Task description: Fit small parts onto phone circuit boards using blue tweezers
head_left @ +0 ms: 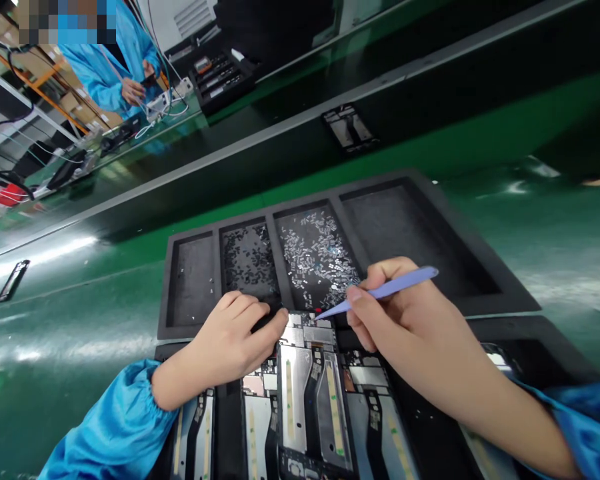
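Observation:
An opened phone body (310, 400) with silver plates and a dark ribbon lies raised over other phone bodies. My left hand (235, 337) rests at its upper left corner, index fingertip and thumb near the edge; whether it grips the phone is hard to tell. Purple tweezers (395, 285) are pinched in my right hand (405, 313), their tips touching or just over the phone's top edge, beside a small red spot. Behind, a dark compartment tray (275, 253) holds many tiny silver pieces (320, 257) and many tiny black pieces (250, 257).
More opened phone bodies (375, 413) sit in a black tray below. Another phone part (350, 128) lies on the dark strip beyond. A narrow black part (13, 280) is at far left. Across the bench, a person in blue sleeves (105, 80) handles a small dark item.

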A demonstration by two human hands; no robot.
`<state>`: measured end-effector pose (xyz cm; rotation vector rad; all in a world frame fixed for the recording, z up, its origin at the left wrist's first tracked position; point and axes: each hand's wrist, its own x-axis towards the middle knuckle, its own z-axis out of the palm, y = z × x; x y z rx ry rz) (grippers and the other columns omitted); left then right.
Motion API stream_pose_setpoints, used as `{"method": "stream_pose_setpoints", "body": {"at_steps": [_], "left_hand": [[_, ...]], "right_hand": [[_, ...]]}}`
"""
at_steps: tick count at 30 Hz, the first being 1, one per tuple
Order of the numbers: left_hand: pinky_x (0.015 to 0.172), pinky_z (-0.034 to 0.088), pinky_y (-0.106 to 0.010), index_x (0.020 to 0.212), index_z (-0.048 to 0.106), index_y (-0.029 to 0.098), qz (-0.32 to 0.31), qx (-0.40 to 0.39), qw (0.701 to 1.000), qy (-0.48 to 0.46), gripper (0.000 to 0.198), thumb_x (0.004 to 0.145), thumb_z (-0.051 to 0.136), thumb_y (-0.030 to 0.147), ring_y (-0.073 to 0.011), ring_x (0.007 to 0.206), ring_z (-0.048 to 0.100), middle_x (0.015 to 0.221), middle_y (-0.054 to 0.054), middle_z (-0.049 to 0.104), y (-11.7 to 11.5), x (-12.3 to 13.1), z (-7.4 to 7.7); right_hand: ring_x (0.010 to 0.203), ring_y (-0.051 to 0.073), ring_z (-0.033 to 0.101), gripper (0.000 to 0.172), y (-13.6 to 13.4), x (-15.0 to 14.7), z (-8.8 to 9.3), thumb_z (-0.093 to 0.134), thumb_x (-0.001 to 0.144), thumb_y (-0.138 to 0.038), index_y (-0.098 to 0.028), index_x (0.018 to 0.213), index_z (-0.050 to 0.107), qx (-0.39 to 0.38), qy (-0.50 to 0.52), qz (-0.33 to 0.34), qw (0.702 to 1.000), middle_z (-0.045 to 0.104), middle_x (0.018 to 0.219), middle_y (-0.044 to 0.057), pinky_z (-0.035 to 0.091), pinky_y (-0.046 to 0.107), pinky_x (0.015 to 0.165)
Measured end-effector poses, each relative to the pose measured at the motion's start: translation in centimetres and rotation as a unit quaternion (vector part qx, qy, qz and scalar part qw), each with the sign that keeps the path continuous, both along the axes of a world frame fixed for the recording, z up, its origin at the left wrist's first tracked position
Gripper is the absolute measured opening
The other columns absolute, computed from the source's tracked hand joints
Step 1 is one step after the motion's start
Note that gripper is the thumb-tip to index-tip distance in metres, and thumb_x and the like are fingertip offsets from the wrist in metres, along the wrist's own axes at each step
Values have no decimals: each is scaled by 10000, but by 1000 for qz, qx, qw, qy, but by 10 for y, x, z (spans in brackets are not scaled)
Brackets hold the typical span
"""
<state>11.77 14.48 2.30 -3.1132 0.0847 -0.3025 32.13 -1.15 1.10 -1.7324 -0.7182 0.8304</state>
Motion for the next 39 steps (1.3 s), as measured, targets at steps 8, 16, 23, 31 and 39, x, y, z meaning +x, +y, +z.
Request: {"method": "stream_pose_setpoints", "body": {"at_steps": [8,16,23,31,39], "left_hand": [[859,492,-410,1286,600,92,-6,-55,998,4,359,1058,507,353,-248,971,605,1051,-114,697,3,-2,-2],[819,449,-440,1207,668,112,31,-96,995,6,820,894,457,840,-299,959,589,1050,-157,645,-1,2,-1],[823,439,-439,1236,658,119,39,-119,992,19,752,908,525,783,-290,961,566,1030,-143,615,-2,0,-2],[862,435,-458,1267,642,139,53,-150,986,41,707,906,578,743,-288,977,552,1048,-134,616,-2,-4,-2],[1008,459,-464,1357,580,189,143,-145,978,46,566,987,538,615,-288,1140,588,1213,-128,647,-20,-16,13]], "right_hand": [[426,125,478,323,-2,-1,-5,639,925,-497,-268,889,414,-7,-7,3,1000,521,560,-66,304,256,403],[434,132,532,349,1,-1,2,657,895,-496,-272,885,389,37,5,-36,999,568,579,-59,385,255,412],[453,123,534,284,-7,2,-2,681,887,-425,-258,873,452,12,-100,-18,995,582,598,-49,323,250,406],[458,141,559,346,2,8,-1,678,887,-500,-270,884,419,62,-21,-46,997,592,599,-45,414,259,438],[480,125,525,374,12,26,2,715,833,-514,-241,968,497,127,94,-88,984,597,604,-46,418,246,463]]}}
